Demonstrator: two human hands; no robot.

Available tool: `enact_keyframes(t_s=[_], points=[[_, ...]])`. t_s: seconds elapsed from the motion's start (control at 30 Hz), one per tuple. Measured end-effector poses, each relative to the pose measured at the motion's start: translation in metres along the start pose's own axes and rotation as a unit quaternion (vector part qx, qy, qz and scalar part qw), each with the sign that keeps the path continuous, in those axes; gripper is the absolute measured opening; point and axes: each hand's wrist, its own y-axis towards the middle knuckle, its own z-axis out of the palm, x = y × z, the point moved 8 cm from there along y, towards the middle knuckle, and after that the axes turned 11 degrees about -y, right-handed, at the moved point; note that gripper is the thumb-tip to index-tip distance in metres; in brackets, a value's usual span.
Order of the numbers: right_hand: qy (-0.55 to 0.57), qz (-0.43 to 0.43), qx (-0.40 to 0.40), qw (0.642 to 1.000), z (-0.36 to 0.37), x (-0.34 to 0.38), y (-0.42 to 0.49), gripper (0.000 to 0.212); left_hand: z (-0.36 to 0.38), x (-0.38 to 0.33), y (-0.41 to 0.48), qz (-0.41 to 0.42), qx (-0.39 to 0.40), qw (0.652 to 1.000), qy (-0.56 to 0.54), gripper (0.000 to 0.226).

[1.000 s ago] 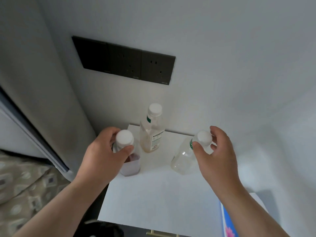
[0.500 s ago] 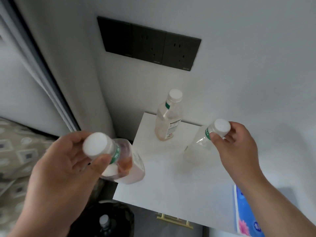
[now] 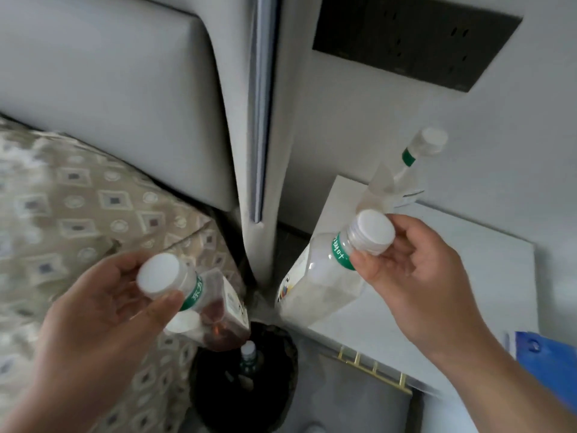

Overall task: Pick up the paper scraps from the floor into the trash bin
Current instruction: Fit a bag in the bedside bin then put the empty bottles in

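Head view: the left grip [image 3: 103, 314] pinches a bottle of brown drink [image 3: 215, 307] by its neck, the right grip [image 3: 415, 270] a near-empty bottle [image 3: 318, 285] likewise, both tilted toward the trash bin [image 3: 203, 401] below the left edge of the bench [image 3: 468, 276], seemingly for dropping. No paper scraps show.

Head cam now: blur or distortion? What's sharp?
Head view: motion blur ghosts the standing bottle and smears the bedspread; the brown-liquid bottle in the left hand and clear bottle in the right hand look sharper; wide-angle bends the headboard; soft light.
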Motion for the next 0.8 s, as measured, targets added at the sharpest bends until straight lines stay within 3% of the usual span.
enact_keyframes(t_s=[0.27,0.4,0.8], points=[[-0.074,0.033,0.107,0.991,0.108,-0.049,-0.04,0.032,-0.036,0.087,-0.016,-0.077,-0.037,0.993,0.082,0.05],[-0.124,0.061,0.136,0.981,0.152,-0.085,-0.055,0.041,-0.043,0.139,-0.016,-0.129,-0.033,0.98,0.147,0.037],[-0.224,0.182,0.183,0.94,0.248,-0.217,-0.061,0.026,-0.016,0.249,0.006,-0.196,0.111,0.936,0.27,0.022]])
